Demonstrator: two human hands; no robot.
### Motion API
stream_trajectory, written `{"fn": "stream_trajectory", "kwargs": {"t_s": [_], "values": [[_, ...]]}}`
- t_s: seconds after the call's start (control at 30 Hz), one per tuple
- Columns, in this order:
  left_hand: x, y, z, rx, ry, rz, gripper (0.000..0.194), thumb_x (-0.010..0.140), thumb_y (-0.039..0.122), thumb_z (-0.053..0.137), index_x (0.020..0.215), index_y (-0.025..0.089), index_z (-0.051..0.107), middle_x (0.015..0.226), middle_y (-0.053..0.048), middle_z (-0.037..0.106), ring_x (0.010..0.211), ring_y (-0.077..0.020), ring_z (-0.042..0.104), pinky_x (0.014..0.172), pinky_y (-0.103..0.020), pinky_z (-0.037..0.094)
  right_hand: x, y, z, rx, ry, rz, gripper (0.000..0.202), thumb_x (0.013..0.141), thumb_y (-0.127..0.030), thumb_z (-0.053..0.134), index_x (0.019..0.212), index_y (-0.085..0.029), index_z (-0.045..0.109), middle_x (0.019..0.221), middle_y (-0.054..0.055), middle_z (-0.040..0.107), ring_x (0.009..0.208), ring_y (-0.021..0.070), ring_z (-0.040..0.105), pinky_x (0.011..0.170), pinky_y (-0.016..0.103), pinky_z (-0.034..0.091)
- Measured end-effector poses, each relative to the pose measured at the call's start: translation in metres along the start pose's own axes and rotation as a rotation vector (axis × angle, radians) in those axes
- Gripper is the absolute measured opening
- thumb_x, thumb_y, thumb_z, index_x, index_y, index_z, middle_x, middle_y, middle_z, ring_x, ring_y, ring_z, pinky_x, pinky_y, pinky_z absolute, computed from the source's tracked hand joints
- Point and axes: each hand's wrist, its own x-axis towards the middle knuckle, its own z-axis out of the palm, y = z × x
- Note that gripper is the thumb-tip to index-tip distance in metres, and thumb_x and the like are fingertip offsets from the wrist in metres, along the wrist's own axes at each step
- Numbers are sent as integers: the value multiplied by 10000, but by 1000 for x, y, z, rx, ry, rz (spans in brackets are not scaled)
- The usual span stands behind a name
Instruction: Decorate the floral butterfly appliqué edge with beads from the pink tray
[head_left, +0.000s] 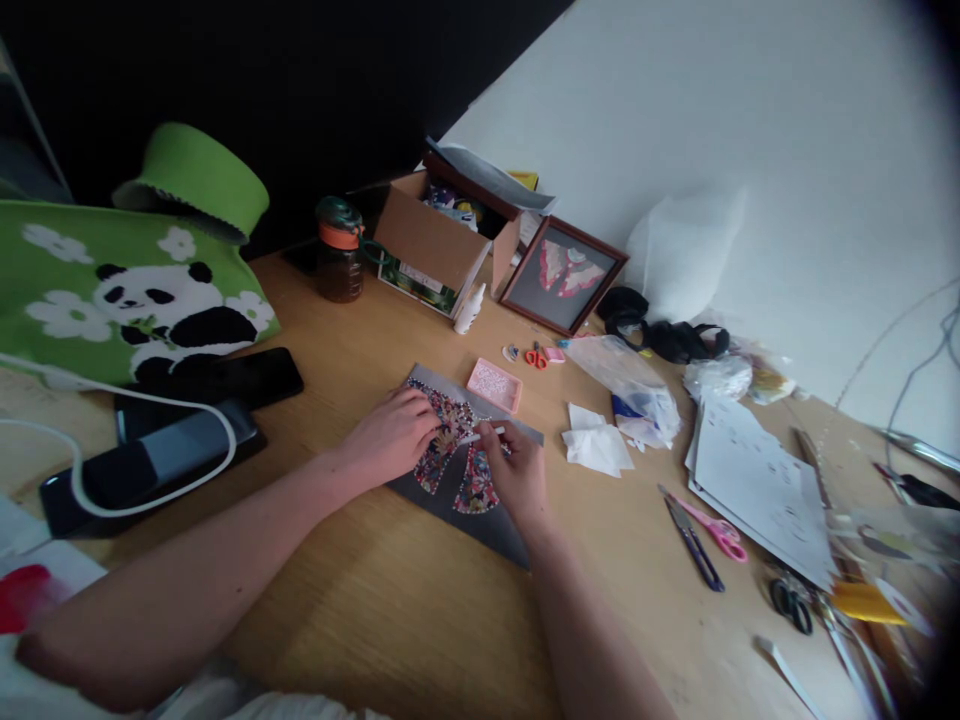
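A dark grey board (427,510) lies on the wooden table, bearing a floral fabric bow shape (475,484) edged with small light beads. My left hand (401,432) rests on the bow's left part with its fingers bent; whether anything is under the fingertips is hidden. Pinched in my right hand (514,465) is a thin white stick-like tool (480,436), its tip over the middle of the bow. Just behind the board sits a pink tray (495,386) of tiny pale beads.
Behind are a white bottle (469,310), a cardboard box (435,245), a framed butterfly (564,275) and a drink bottle (340,250). Scissors (712,528), tissues (596,441) and papers (757,485) lie right; a panda bag (135,290) and phone (262,378) left.
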Motion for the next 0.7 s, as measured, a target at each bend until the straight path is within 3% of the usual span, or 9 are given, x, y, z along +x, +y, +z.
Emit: {"fn": "stream_trajectory", "kwargs": {"t_s": [0.7], "values": [[0, 3, -2, 25, -17, 11, 207, 955, 159, 534, 1019, 120, 727, 1015, -108, 700, 1142, -277, 566, 1037, -464, 486, 0, 7, 4, -23, -17, -58, 356, 957, -451, 528, 764, -196, 685, 655, 16, 700, 617, 163, 650, 608, 251, 438]]}}
